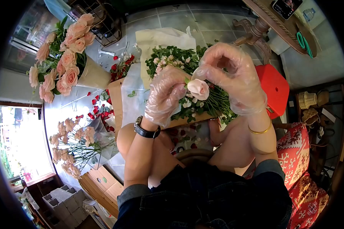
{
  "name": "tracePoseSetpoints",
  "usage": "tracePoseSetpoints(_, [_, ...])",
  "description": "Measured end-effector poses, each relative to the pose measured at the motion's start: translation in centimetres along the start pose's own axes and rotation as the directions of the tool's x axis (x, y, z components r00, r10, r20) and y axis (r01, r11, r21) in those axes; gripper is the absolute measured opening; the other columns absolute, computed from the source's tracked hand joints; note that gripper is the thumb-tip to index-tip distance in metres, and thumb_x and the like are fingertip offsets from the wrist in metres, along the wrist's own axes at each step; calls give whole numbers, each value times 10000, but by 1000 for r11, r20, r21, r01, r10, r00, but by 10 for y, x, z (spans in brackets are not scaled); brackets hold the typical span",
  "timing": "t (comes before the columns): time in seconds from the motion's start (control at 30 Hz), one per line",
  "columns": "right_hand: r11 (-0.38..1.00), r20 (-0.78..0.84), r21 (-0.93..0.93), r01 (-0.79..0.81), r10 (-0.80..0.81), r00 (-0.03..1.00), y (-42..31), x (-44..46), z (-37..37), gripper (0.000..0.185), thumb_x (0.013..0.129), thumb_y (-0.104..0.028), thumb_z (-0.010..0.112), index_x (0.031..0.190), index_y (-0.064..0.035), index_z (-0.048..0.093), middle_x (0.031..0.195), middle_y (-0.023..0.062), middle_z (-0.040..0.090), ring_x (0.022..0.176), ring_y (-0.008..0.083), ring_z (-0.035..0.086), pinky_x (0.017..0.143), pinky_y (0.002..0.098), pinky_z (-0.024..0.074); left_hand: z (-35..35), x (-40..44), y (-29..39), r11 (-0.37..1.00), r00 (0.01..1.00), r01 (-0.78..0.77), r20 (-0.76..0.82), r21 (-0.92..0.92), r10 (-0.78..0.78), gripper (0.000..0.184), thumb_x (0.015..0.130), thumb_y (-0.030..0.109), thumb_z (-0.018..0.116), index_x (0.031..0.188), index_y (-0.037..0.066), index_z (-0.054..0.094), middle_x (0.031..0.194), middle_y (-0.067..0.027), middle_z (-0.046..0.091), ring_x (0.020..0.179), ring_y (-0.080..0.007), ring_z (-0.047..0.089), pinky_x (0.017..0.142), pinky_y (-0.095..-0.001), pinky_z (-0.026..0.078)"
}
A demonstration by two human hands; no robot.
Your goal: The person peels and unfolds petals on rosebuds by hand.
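Note:
A pale pink rose [198,89] is held up between my two hands, both in clear plastic gloves. My left hand [167,93] is closed around the base of the bloom, at its green sepals. Above the rose, my right hand [233,74] has its thumb and fingertips pinched together at the edge of the flower; whatever is between them is too small to name. Below lies a pile of small pink roses [168,61] with green leaves and long stems, on paper wrapping [143,40].
Large pink roses [69,57] fill a pale bucket [95,74] at upper left. Red petals [97,110] and cut stems litter the floor. More pale roses [67,141] lie at lower left. A red stool [273,89] and carved wooden table [271,23] stand right.

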State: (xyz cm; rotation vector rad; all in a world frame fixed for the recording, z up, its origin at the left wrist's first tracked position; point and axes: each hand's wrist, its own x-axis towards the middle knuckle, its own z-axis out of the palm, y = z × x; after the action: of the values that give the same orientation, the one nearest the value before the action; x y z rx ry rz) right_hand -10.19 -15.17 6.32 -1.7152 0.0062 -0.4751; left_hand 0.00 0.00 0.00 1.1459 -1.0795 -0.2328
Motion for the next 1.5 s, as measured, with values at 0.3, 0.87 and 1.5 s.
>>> tracePoseSetpoints(0.3, [991,81,-132,-18,29,996,-4,0,4,108,794,-122,629,809,-18,603,643,-2,561,575,51,480,566,201,419,1,2,2,997,998,-4,64,78,-1,67,773,82,582,791,18,569,773,-90,581,739,-250,519,698,-347,398])
tracePoseSetpoints(0.87, [974,133,-147,173,-154,979,-8,1,-7,467,653,-234,754,1045,-72,559,966,45,560,897,155,536,769,271,422,6,0,-5,960,981,29,-175,-280,-81,74,776,-2,577,830,18,530,911,-82,525,845,-185,498,765,-301,415])
tracePoseSetpoints(1.5, [979,-23,168,-115,120,992,-4,-2,11,137,812,-89,592,899,1,537,708,16,576,677,58,529,593,212,441,3,6,-1,989,994,-95,-36,116,99,106,725,-27,585,813,27,563,862,-84,555,818,-211,511,739,-317,413])
